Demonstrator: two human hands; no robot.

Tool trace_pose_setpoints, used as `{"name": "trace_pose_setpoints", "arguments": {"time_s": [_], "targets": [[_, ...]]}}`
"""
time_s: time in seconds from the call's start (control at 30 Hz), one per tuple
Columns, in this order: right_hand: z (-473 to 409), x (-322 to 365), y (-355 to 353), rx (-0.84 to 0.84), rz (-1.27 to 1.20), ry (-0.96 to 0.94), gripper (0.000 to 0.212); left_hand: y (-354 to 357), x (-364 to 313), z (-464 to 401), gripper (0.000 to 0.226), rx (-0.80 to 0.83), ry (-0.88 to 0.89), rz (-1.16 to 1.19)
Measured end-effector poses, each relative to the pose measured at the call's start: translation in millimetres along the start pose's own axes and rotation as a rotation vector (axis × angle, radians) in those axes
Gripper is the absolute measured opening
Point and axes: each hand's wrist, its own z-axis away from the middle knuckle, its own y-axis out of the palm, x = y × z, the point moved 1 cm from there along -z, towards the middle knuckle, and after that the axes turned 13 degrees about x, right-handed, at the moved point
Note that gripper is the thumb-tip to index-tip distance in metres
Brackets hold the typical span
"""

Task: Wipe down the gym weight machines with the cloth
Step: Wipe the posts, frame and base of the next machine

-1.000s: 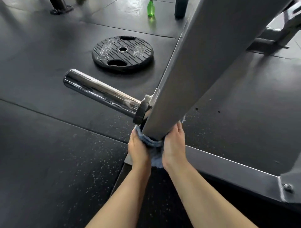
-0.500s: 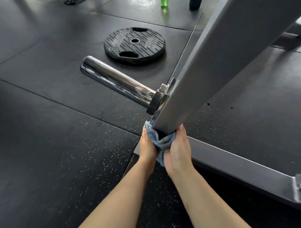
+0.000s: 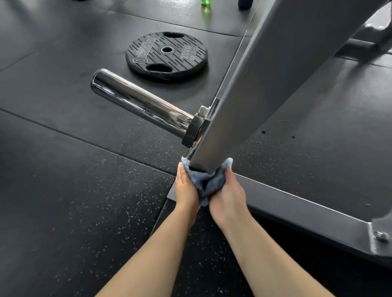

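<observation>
Progress: I judge I am in the middle of the job; my cloth [image 3: 209, 182] is wrapped round the lower end of the slanted grey beam [image 3: 263, 89], so this beam is the part in hand.
Left to do: the chrome peg [image 3: 140, 103], the flat base bar [image 3: 297, 203] and the frame at the far right [image 3: 364, 46] show no sign either way of having been wiped; nothing tells me how much of the machine is clean.
Left hand [image 3: 186, 190]: one; my grip presses the cloth against the left side of the beam's end, fingers pointing up along it, thumb hidden.
Cloth: one, blue and fluffy, bunched between my two hands under and round the beam's end.
Right hand [image 3: 230, 201]: one; my grip is closed on the cloth from the right, fingers curled under the beam.
Chrome peg: one, sticking out to the left from the beam, bare of plates.
Weight plate [image 3: 166, 55]: one, black, marked 20 kg, flat on the floor [image 3: 63, 190] beyond the peg, well apart from my hands.
Green bottle [image 3: 205, 2]: one, at the top edge, mostly cut off.
Dark object [image 3: 245, 3]: one, just beside the bottle; I cannot tell what it is.
Bolt [image 3: 380, 235]: one, on the base bar's bracket at the right.
</observation>
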Motion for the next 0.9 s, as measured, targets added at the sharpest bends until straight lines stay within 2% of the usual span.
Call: {"name": "trace_pose_setpoints", "arguments": {"time_s": [0.13, 0.27, 0.4, 0.47, 0.57, 0.67, 0.8, 0.9], "targets": [[12, -16, 5, 0.088, -0.076, 0.019, 0.031, -6, 3, -8, 0.05, 0.017, -0.087, 0.064], [-10, -8, -2, 0.069, -0.036, 0.095, 0.038, -8, 7, -11, 0.052, -0.009, -0.157, 0.025], [-43, 0, -9, 0.053, -0.026, 0.132, 0.046, -9, -3, -13, 0.039, 0.017, -0.032, -0.032], [-53, 4, -12, 0.101, -0.026, 0.143, 0.049, -9, -10, -15, 0.034, 0.05, 0.022, -0.048], [-62, -1, -12, 0.114, 0.002, 0.132, 0.044, -6, -18, -22, 0.034, 0.142, -0.043, 0.036], [-63, -14, -11, 0.058, 0.078, 0.116, 0.036, -7, -25, -32, 0.033, 0.228, -0.142, 0.044], [-46, -18, -19, 0.149, 0.059, 0.252, 0.037, -18, -15, -38, 0.03, 0.268, -0.241, 0.04], [-44, -1, -18, 0.237, 0.029, 0.089, 0.018, -23, -12, -39, 0.035, 0.286, -0.306, 0.032]]}}
